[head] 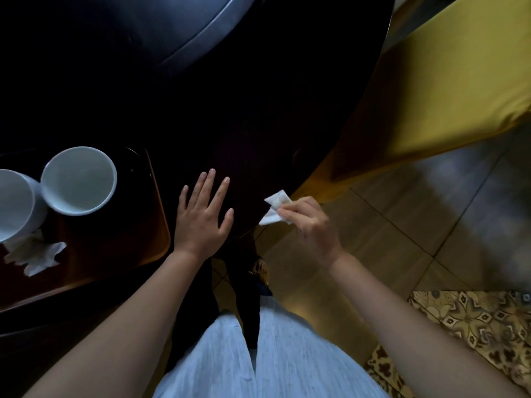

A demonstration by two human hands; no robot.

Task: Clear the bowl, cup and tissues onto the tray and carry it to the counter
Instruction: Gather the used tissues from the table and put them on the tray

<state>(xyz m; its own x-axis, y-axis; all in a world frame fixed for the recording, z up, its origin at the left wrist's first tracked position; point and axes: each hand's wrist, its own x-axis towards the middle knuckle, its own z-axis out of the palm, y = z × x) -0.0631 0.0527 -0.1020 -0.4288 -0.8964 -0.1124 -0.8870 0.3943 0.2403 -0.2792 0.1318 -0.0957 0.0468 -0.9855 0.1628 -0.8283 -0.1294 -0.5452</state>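
Observation:
A brown tray (149, 239) lies at the left on the dark table. On it stand a white bowl (79, 180) and, at the frame's left edge, a white cup (14, 205). Crumpled tissues (37, 255) lie on the tray in front of the cup. My left hand (202, 214) rests flat on the table just right of the tray, fingers spread, holding nothing. My right hand (307, 222) hovers at the table's near edge and pinches a small white tissue (274, 209).
The dark round table (258, 124) carries a raised round centre plate (161, 33) at the back. A chair with a yellow cover (448, 81) stands at the right. Tiled floor (402, 214) and a patterned rug (471, 320) lie at the lower right.

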